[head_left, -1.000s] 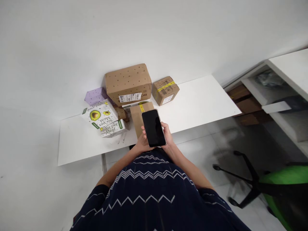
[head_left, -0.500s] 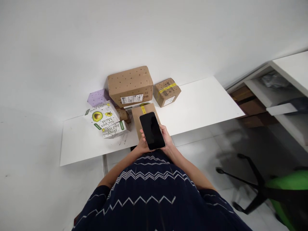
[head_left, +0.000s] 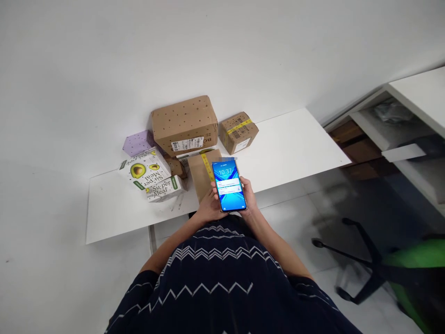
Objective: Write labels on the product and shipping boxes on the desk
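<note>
The phone (head_left: 229, 188) sits between the fingers of the left hand (head_left: 209, 206) and the right hand (head_left: 250, 198), upright in their grasp, with its lit screen facing the wearer. The left fingers curl against one long edge and the right fingers against the other, neither set spread wide; how they lie behind the phone is hidden. It looks light for its size, stiff and flat, probably smooth enough to slip, and its glass could crack if dropped. The long sides, low down, seem the best place to take hold, with light, even pressure and the thumbs off the screen. Just past the left fingers lies a brown box (head_left: 197, 178) with yellow tape, on the white counter (head_left: 295, 150). Farther out from the fingers are a big spotted carton (head_left: 184, 120), a small taped carton (head_left: 238, 132) and, to the left, two avocado-print boxes (head_left: 144, 169).
</note>
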### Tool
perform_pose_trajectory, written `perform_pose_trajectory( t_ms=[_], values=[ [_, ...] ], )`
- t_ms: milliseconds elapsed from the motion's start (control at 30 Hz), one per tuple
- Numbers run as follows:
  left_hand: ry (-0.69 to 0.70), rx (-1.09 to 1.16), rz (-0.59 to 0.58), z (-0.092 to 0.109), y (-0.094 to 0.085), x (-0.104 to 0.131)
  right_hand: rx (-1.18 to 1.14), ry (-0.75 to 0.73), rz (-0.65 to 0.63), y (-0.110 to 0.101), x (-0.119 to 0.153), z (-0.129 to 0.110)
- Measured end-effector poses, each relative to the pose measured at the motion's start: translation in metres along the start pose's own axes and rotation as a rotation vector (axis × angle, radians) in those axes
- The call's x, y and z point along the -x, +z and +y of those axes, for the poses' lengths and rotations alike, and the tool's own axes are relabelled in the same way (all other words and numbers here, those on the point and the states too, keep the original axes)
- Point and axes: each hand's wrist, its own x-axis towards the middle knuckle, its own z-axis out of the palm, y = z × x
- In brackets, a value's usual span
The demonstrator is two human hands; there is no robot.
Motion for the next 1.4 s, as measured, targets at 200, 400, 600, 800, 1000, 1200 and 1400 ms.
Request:
perform_pose_trajectory(
  t_ms=[200, 400, 600, 800, 1000, 1200, 1400],
  values=[
    [0.049, -0.070, -0.064, 0.005, -0.016, -0.002, 0.367, -0.446, 0.451, -0.059, 0.010, -0.039],
    [0.045, -0.063, -0.061, 0.003, -0.013, 0.000, 1.212, -0.260, 1.049, -0.153, -0.011, -0.045],
    [0.044, -0.063, -0.069, 0.002, -0.013, 0.000, 1.896, -0.058, 1.091, -0.196, -0.038, -0.019],
    [0.038, -0.080, -0.071, 0.002, -0.012, 0.002, 2.027, -0.119, 1.067, -0.210, -0.048, -0.003],
    [0.041, -0.085, -0.074, 0.000, -0.012, 0.002, 2.004, -0.110, 1.069, -0.207, -0.047, 0.002],
    [0.095, -0.011, 0.073, -0.004, -0.020, 0.008, 1.840, -0.157, 1.028, -0.172, -0.041, -0.003],
    [-0.301, 0.117, 0.458, -0.016, -0.033, 0.029, 1.242, -0.091, 0.691, -0.123, -0.036, 0.002]
  ],
)
